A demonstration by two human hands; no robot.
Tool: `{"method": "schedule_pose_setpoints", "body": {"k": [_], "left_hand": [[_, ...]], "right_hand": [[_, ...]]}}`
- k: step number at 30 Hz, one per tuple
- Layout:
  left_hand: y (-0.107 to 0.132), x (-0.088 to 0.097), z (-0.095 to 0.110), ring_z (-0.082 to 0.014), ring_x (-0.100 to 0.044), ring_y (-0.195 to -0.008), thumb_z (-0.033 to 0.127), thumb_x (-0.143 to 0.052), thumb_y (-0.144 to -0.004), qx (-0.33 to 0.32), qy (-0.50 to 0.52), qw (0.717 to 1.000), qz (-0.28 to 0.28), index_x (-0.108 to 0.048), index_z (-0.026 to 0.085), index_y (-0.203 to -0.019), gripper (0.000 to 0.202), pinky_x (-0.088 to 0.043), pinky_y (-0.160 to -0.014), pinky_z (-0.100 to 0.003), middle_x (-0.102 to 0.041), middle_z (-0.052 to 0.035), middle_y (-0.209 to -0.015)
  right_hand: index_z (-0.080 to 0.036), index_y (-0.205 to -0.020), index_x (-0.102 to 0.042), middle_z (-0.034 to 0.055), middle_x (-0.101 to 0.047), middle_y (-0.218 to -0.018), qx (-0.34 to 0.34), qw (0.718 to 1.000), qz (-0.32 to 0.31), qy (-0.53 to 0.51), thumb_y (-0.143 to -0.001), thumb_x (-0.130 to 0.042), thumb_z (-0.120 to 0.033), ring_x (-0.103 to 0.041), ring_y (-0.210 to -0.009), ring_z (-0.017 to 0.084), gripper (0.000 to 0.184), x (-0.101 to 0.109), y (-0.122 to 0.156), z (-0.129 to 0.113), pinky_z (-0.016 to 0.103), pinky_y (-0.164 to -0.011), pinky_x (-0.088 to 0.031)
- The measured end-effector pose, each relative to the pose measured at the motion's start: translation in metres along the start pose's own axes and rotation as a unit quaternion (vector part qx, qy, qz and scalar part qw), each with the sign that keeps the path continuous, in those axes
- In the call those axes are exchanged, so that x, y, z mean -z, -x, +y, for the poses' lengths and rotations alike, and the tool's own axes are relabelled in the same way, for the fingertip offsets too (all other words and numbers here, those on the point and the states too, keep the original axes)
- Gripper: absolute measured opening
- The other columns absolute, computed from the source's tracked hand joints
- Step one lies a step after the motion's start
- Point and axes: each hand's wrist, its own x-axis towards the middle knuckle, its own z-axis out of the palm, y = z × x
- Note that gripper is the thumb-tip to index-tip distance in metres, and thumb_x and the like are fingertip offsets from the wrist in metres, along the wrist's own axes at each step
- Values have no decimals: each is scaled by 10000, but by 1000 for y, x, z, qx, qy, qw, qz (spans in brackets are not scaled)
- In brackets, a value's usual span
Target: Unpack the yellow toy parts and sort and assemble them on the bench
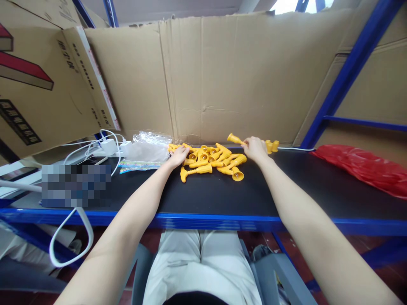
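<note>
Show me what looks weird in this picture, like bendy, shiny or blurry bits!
Head view: the right blue post leans steeply, probably the wide lens; head view: light glints off the clear plastic bag and a bright patch up top is washed out; head view: blocky squares hide something at left; head view: the yellow pieces look slightly soft.

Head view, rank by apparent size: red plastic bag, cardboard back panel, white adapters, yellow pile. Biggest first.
1. Cardboard back panel
2. Red plastic bag, cut off by the frame edge
3. Yellow pile, partly behind the left hand
4. White adapters: the two look too alike to rank against each other
</note>
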Motion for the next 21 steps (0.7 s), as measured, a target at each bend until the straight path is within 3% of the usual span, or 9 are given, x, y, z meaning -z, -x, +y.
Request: {"method": "schedule_pose_setpoints", "body": {"k": [4,7,10,14,17,21], "left_hand": [[7,15,15,-244,-417,-1269,288,-397,-892,-60,-24,996,60,-564,156,-1199,374,-194,-1115,-496,-517,-118,-1331],[15,24,35,-202,-465,-1217,271,-391,-902,-149,-10,985,85,-491,179,-1274,396,-210,-1117,-470,-550,-93,-1283],[23,27,60,-191,-558,-1072,272,-360,-924,-192,-11,978,85,-486,176,-1282,392,-269,-1084,-450,-637,-80,-1096],[32,27,84,-188,-626,-895,374,-361,-933,-212,5,977,23,-484,180,-1294,427,-448,-869,-329,-674,-73,-979],[35,26,87,-193,-645,-795,418,-372,-923,-203,-13,979,-13,-549,185,-1206,407,-466,-740,-295,-688,-62,-903],[33,26,82,-202,-650,-779,439,-425,-894,-178,-33,984,-1,-582,177,-1141,392,-458,-700,-281,-692,-58,-846]], "right_hand": [[-161,-922,-598,121,-643,-927,-7,987,120,-111,-831,-493,-287,-568,-929,267,187,14,1,-29,402,-836,-394],[-175,-857,-567,60,-622,-741,-16,960,141,-242,-801,-512,-324,-579,-737,215,169,22,5,-57,352,-733,-428],[-183,-764,-543,42,-604,-694,12,927,102,-360,-753,-557,-342,-570,-659,188,160,23,11,-80,333,-677,-440],[-181,-757,-558,40,-616,-702,99,856,-26,-507,-700,-632,-386,-580,-657,181,226,20,22,-99,341,-673,-467],[-166,-765,-583,60,-634,-733,117,807,-95,-571,-653,-692,-438,-592,-674,182,313,21,29,-108,350,-690,-486],[-168,-801,-612,70,-651,-755,121,785,-110,-597,-665,-687,-517,-601,-697,180,382,26,36,-113,349,-709,-500]]}}
